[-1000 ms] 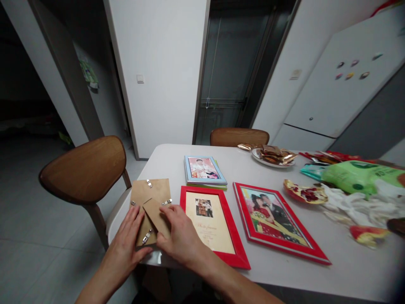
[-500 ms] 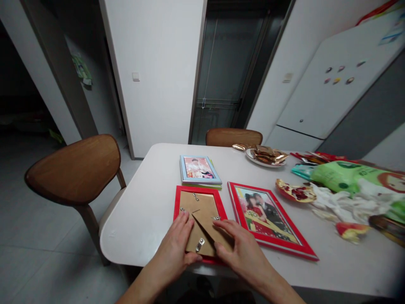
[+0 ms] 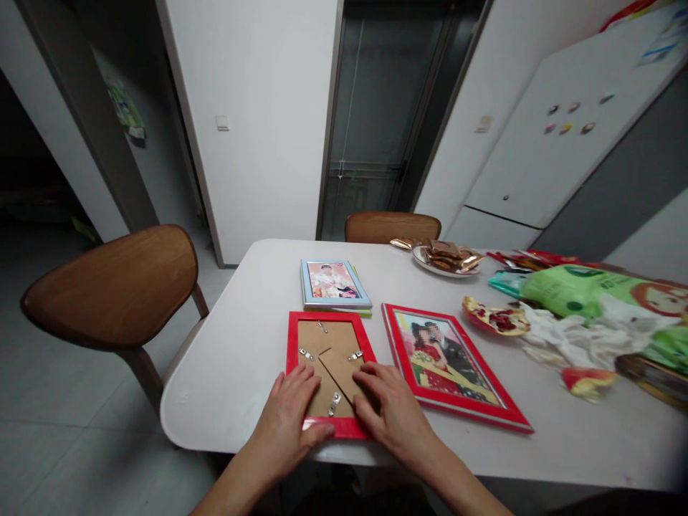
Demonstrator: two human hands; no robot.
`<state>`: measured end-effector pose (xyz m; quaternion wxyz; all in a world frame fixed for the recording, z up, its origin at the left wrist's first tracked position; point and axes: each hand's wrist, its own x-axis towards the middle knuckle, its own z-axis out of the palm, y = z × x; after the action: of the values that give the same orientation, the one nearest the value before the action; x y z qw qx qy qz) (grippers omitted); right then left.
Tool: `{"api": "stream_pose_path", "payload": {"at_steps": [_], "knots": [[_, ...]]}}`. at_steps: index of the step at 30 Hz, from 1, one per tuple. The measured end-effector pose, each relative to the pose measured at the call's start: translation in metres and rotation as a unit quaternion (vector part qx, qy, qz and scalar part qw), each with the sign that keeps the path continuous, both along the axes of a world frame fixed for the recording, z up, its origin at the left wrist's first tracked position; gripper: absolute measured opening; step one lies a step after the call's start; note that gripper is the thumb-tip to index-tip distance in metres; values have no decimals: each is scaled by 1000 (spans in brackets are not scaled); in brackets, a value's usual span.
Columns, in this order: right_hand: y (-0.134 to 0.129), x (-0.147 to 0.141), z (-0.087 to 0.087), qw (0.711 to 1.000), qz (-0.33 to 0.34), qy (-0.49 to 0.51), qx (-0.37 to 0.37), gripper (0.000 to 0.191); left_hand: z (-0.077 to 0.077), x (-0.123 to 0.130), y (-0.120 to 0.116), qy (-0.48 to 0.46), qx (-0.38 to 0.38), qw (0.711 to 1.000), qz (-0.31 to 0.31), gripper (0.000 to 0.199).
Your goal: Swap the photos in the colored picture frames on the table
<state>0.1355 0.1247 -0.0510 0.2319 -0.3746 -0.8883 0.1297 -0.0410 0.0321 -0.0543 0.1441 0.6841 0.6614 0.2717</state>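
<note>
A red picture frame (image 3: 293,344) lies face down near the table's front edge, its brown backing board (image 3: 333,344) showing. Metal turn clips (image 3: 335,403) sit around the board, and the stand flap cut into it lies nearly flat. My left hand (image 3: 287,416) rests on the frame's left side, fingers spread over the edge and thumb along the bottom rail. On the lower right of the board and the flap lies my right hand (image 3: 390,408), fingers apart and slightly bent. To the right, a second red picture frame (image 3: 456,365) lies face up with a photo of two people.
Beyond the frame lies a light blue picture frame (image 3: 333,283) on something green. Rightward are a plate (image 3: 446,271) of wrapped snacks, a cut pomegranate (image 3: 497,317), crumpled tissues (image 3: 570,335) and a green tissue pack (image 3: 585,290). A wooden chair (image 3: 112,287) stands left.
The stand flap, lifted a little before, has gone down almost flush with the backing board. My right hand has lowered with it. The whole view has shifted slightly.
</note>
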Motion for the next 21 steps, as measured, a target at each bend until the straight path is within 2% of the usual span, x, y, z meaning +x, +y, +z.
{"api": "stream_pose_path", "payload": {"at_steps": [3, 6, 11, 21], "knots": [[12, -2, 3, 999, -33, -33, 17, 32, -5, 0, -4, 20, 9, 1000, -14, 69], [24, -7, 4, 994, -64, -81, 34, 33, -7, 0, -5, 29, 16, 999, -15, 67], [30, -13, 4, 993, -46, -100, 43, 29, -7, 0, -3, 38, 35, 999, -14, 64], [34, -18, 3, 994, -32, -99, 17, 24, -9, 0, -2, 56, 48, 997, -11, 63]]}}
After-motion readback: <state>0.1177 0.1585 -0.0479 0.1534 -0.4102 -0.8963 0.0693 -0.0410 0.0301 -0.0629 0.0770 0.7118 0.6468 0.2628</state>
